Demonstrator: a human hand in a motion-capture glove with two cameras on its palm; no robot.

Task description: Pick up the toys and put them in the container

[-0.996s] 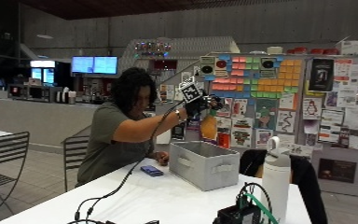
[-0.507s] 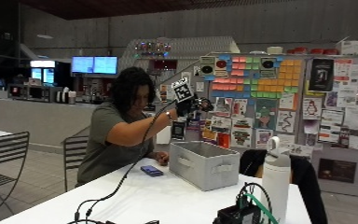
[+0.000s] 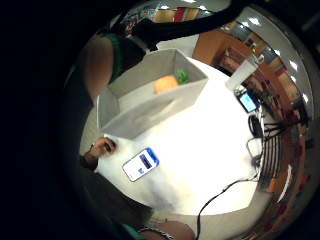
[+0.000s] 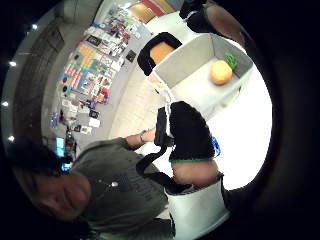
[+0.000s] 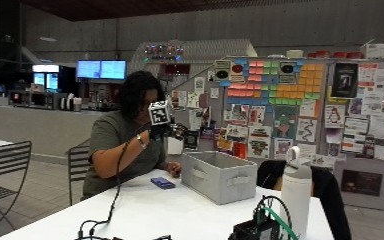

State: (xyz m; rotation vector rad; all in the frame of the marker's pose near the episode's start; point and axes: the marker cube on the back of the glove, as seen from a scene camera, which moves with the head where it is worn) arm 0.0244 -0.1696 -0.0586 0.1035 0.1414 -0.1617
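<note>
The gloved right hand [image 5: 160, 131] is raised beside the grey container [image 5: 219, 175]; its finger state cannot be told. An orange toy [image 3: 166, 84] and green toy [image 3: 182, 76] are seen inside the container. A phone [image 5: 163, 183] and the bare hand [image 5: 174, 171] are observed beside it.

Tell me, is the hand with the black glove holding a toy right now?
No toy shows in the gloved right hand, raised beside the person's face. An orange toy and a green toy lie in the grey container.
</note>
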